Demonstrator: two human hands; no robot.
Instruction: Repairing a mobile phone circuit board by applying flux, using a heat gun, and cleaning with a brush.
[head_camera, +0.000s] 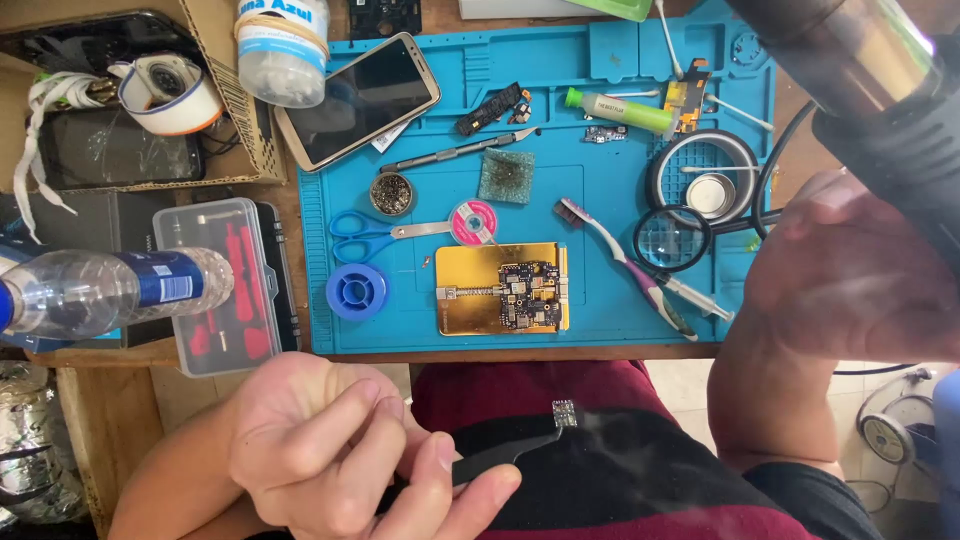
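My left hand (335, 455) is low in the head view, below the table edge, gripping black tweezers (500, 455). Their tips pinch a small square chip (565, 412) over my lap. My right hand (860, 270) is at the right, blurred and close to the camera, wrapped around the black handle of a hot air gun (850, 60) whose metal nozzle points up and left. On the blue work mat (610, 300) a gold holder plate (470, 265) clamps a dark circuit board (530, 297).
On the mat lie a smartphone (358, 98), blue-handled scissors (365, 235), a solder wick spool (473, 222), a blue reel (357, 291), a toothbrush (620, 262), a magnifier (671, 238) and a flux tube (618, 109). A water bottle (110, 290) and a clear tool case (222, 285) are at left.
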